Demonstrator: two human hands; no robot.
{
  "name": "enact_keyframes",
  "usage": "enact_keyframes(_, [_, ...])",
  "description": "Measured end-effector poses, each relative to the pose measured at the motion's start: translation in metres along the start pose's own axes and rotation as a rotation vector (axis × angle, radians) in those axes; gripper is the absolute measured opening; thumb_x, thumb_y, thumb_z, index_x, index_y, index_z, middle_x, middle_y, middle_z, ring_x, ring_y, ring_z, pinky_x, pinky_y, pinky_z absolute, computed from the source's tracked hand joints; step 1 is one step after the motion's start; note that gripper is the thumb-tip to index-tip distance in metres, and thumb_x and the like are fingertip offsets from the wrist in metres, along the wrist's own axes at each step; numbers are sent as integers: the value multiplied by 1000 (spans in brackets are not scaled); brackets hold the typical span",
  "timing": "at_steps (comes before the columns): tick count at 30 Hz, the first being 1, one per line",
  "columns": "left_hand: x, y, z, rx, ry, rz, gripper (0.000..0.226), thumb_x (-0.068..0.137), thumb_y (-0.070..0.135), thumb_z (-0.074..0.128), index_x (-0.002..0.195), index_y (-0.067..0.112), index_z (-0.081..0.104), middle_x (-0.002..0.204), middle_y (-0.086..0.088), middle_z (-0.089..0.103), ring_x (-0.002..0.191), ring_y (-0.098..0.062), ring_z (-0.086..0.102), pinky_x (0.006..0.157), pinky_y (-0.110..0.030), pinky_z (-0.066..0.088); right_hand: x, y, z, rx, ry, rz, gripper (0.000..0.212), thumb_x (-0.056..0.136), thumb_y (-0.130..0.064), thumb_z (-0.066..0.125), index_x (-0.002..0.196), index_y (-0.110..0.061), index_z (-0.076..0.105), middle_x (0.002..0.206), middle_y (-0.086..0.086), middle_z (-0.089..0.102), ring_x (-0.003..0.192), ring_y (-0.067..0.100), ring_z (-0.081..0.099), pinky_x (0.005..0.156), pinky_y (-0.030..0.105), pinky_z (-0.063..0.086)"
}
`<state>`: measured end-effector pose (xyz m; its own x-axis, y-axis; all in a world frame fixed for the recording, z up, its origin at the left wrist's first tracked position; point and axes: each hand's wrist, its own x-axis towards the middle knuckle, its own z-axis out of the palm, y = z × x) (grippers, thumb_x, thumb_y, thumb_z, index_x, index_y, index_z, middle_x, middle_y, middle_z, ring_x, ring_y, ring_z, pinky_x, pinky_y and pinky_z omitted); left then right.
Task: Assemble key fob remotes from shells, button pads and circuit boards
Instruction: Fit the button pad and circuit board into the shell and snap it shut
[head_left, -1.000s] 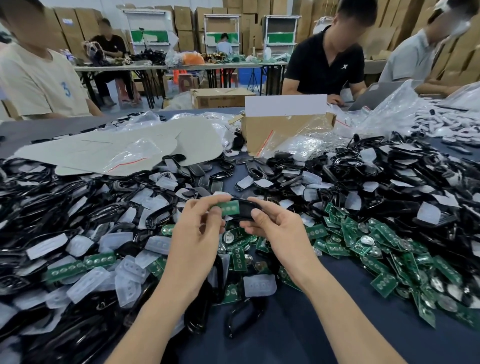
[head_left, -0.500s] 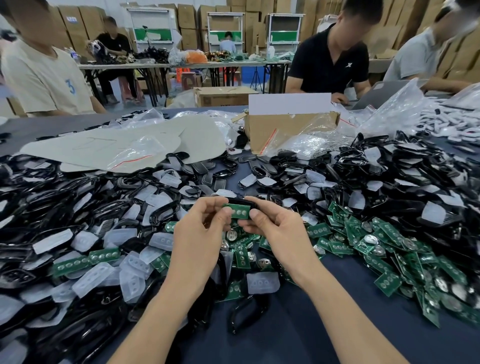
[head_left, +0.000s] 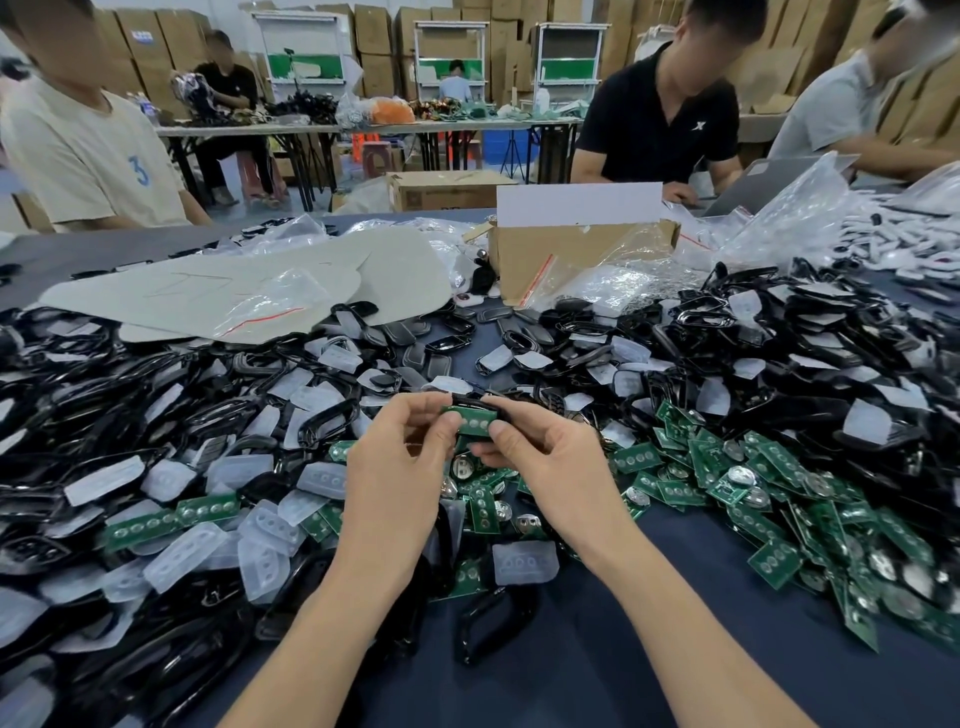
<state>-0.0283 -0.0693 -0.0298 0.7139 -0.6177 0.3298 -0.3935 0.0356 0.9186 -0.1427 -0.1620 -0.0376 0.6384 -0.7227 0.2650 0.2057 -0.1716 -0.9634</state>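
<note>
- Hands meet over the middle of the table (head_left: 571, 670): the left hand (head_left: 395, 467) and the right hand (head_left: 545, 460) hold one small assembly between them, above the heaps
- The left fingers (head_left: 441, 427) are curled and pinch the left end of a green circuit board (head_left: 472, 422); the right fingers (head_left: 501, 434) pinch its right end, with the thumb on the front face
- The board shows round silver contacts and lies against a black shell (head_left: 470, 399), whose edge is seen just behind and above it (whether the board sits fully inside, I cannot tell)
- Under the hands and to the right lies a heap of loose boards (head_left: 779, 499), many with a round coin cell
- A translucent button pad (head_left: 524, 561) lies on the table near the right wrist; many more pads are mixed with the loose black shells (head_left: 322, 426) on the left
- Behind the heaps stand a cardboard box (head_left: 540, 254), grey sheets (head_left: 218, 291) and clear plastic bags (head_left: 779, 223)
- Across the table sit a person in a black shirt (head_left: 660, 119) and a person in a beige shirt (head_left: 78, 150)
</note>
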Motion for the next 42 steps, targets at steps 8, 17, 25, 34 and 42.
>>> enact_keyframes(8, [-1,-1,3,92,70,72,13,92,29,69,96,33,57,104,10,56,92,6,57,72,-5,43,0,-2,0,-1,3,14,28,100,-6,59,112,-28,73,99,-4,79,88,15,76,77,18,56])
enact_keyframes(17, [1,1,-2,-12,10,27,27,90,30,72,104,44,54,93,14,65,85,3,62,68,-7,44,0,-3,1,29,-19,27,22,97,-11,66,109,-28,72,99,0,78,87,16,75,77,20,57])
enact_keyframes(25, [1,8,-10,261,-114,263,29,84,16,76,93,42,67,96,30,63,87,9,57,72,-2,39,0,5,-5,-301,-95,95,20,90,-40,74,94,-55,61,105,-10,69,98,-4,61,82,25,51])
enact_keyframes(34, [42,25,2,429,-242,249,31,96,57,43,93,39,68,93,27,65,94,13,57,73,-10,39,15,1,-28,47,376,75,9,100,-19,63,104,-25,57,93,-11,77,85,9,70,67,23,55])
enact_keyframes(42, [118,-1,46,662,-429,110,23,103,28,45,110,25,67,89,0,73,60,-10,59,57,-21,45,22,6,-39,141,578,102,9,103,-18,57,103,-24,51,88,-11,74,52,5,56,53,14,47])
